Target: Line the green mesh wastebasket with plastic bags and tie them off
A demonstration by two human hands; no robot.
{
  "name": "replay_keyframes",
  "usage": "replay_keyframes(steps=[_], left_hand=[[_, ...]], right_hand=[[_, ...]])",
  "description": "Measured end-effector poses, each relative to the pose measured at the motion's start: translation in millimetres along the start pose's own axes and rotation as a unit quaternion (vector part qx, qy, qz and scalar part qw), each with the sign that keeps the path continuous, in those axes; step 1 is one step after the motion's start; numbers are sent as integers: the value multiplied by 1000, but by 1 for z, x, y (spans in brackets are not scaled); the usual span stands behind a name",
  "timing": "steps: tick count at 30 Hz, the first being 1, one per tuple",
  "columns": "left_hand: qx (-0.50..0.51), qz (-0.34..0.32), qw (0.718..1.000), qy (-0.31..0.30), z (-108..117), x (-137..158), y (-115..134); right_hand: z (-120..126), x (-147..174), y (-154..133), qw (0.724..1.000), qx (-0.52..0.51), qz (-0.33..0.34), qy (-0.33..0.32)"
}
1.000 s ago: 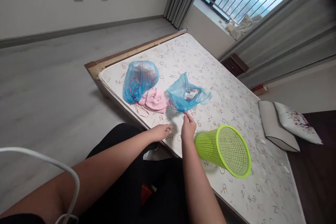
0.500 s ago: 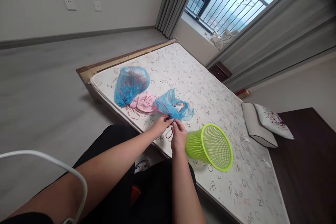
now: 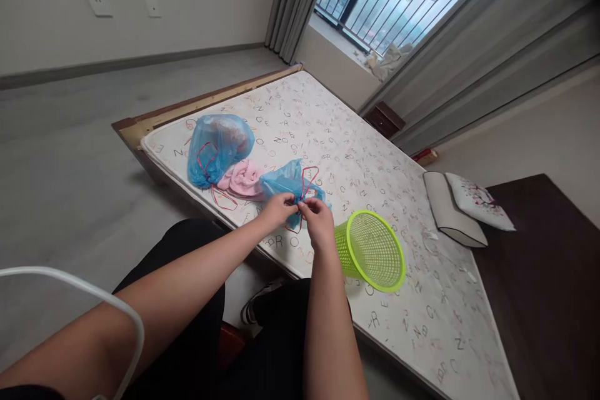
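Left hand (image 3: 280, 210) and right hand (image 3: 320, 223) both have their grip clamped on a thin blue plastic bag (image 3: 283, 181), I'd guess so the bunched plastic can't slip. It's on the white letter-print mattress (image 3: 328, 144), between crumpled pink cloth (image 3: 243, 179) (left) and lime-green plastic mesh basket (image 3: 370, 250) (right).

Letter-printed mattress (image 3: 365, 137), bulging blue bag (image 3: 225, 140), pink cloth (image 3: 242, 179), second blue bag (image 3: 284, 179), green mesh basket (image 3: 344, 253), beige cushion (image 3: 449, 209)
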State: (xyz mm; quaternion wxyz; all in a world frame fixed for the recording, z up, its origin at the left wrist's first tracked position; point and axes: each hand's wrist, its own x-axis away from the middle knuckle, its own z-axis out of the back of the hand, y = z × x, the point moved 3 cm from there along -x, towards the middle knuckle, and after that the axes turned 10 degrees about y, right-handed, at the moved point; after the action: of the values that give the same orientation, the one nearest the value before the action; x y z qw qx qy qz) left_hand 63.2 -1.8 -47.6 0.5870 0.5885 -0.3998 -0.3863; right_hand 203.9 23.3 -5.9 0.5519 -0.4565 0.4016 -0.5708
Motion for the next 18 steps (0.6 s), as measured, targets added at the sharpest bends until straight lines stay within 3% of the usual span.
replay_keyframes(steps=[5,7,10,14,18], left_hand=[[-85,-32,983,-160,7,-29,-1],[-88,-26,978,-185,10,-39,3],[-117,-14,983,-144,15,-44,16],[-226,-72,969,-65,15,-41,33],[-255,-103,961,-22,8,-39,24]], right_hand=[[5,-14,13,996,-84,-32,26],[9,-18,12,994,-104,-37,21],[15,-24,10,996,-85,-30,15],[26,-32,14,997,34,13,63],[33,-32,19,988,100,75,91]])
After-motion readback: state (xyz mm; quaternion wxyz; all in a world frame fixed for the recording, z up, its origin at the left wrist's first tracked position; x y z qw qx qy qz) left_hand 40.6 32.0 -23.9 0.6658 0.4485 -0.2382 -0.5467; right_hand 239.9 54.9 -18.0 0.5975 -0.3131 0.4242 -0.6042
